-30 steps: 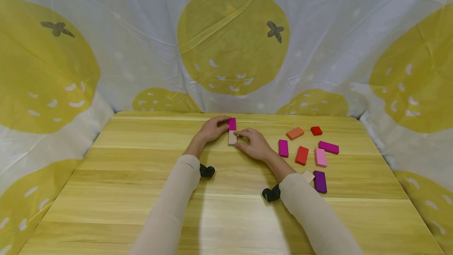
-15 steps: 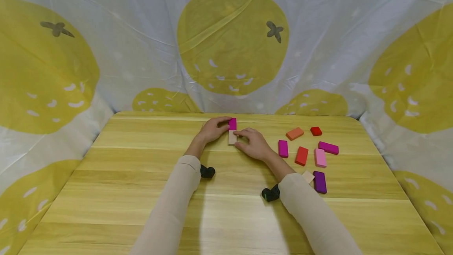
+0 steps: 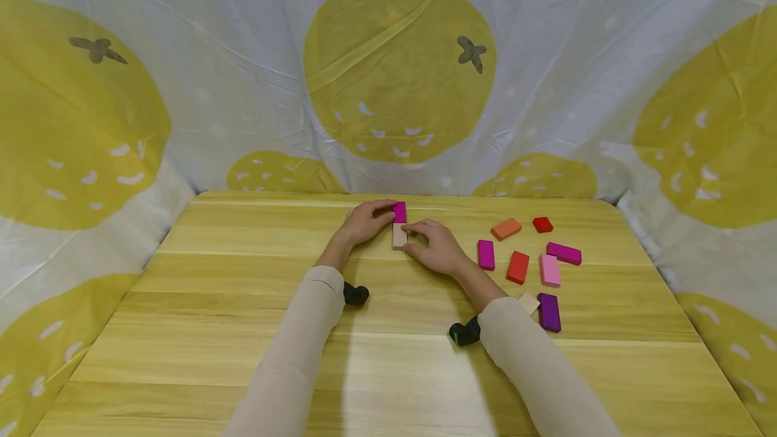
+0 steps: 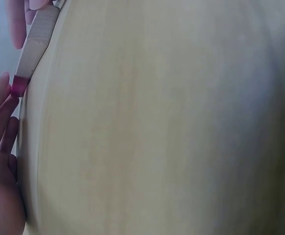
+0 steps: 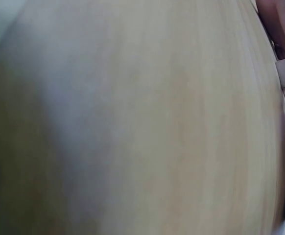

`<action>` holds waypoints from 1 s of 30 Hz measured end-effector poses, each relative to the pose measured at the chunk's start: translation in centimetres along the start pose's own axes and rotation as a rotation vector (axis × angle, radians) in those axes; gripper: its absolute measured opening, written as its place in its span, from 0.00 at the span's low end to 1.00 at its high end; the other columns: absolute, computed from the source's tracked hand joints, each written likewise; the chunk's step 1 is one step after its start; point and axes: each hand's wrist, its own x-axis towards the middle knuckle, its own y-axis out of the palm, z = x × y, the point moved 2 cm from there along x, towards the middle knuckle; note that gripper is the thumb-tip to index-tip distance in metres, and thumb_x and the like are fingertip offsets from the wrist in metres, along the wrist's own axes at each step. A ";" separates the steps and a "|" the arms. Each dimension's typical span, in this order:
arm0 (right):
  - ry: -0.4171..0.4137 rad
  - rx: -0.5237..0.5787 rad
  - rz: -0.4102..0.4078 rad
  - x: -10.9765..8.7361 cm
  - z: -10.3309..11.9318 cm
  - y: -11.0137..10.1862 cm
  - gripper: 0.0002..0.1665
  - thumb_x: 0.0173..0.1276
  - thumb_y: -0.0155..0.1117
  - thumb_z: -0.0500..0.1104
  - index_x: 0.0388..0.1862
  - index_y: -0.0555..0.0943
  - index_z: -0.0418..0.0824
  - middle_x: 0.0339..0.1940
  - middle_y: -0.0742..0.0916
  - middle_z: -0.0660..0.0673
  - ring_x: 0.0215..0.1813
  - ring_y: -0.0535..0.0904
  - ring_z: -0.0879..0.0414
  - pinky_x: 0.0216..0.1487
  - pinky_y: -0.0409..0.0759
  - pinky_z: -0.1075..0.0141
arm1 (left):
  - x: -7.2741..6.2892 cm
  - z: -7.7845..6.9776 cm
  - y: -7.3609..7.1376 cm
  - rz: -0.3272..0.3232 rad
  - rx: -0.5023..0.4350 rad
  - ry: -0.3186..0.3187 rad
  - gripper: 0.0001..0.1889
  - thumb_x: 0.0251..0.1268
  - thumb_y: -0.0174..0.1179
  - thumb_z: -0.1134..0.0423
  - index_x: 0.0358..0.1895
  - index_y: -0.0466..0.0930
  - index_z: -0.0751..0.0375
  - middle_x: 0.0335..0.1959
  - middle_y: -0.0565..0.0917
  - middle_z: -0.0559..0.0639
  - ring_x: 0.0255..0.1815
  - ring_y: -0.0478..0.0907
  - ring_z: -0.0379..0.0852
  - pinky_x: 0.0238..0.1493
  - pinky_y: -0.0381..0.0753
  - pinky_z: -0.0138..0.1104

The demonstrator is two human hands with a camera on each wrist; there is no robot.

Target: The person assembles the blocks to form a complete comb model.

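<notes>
Just below the centre of the head view, my left hand [image 3: 366, 220] holds the magenta rectangular block [image 3: 399, 212], while my right hand [image 3: 437, 248] grips the pale, wood-coloured rectangular block [image 3: 398, 238] end to end with it. Uneven pressure could skew the pair; a careless release might drag one across the wood-grain table [image 3: 182, 336].

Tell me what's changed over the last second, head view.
The magenta block and the beige block abutting it shifted very slightly right together. No grasp or release visible: the left hand stays at the magenta block, the right hand at the beige one. The scattered blocks at right stayed put.
</notes>
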 end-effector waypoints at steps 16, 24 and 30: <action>0.009 0.004 0.005 0.2 -0.1 -0.1 0.27 0.72 0.68 0.45 0.68 0.81 0.39 0.57 0.85 0.41 0.62 0.79 0.45 0.66 0.73 0.49 | 0.2 0.1 0.0 -0.003 0.019 0.011 0.25 0.78 0.59 0.51 0.73 0.76 0.50 0.71 0.76 0.51 0.74 0.67 0.55 0.75 0.58 0.53; 0.117 0.173 0.031 -0.3 -0.2 -1.4 0.30 0.75 0.66 0.44 0.73 0.76 0.38 0.64 0.82 0.39 0.65 0.78 0.45 0.69 0.71 0.49 | -0.1 0.1 -0.1 0.014 -0.082 0.021 0.30 0.76 0.61 0.51 0.77 0.70 0.52 0.76 0.70 0.51 0.78 0.62 0.53 0.76 0.56 0.52; 0.107 0.228 0.051 -1.2 0.0 -4.6 0.25 0.77 0.64 0.39 0.69 0.77 0.32 0.59 0.84 0.35 0.61 0.79 0.42 0.64 0.76 0.47 | -0.3 0.2 -0.2 0.029 -0.063 0.065 0.36 0.63 0.72 0.48 0.75 0.74 0.47 0.75 0.72 0.47 0.77 0.63 0.50 0.74 0.55 0.56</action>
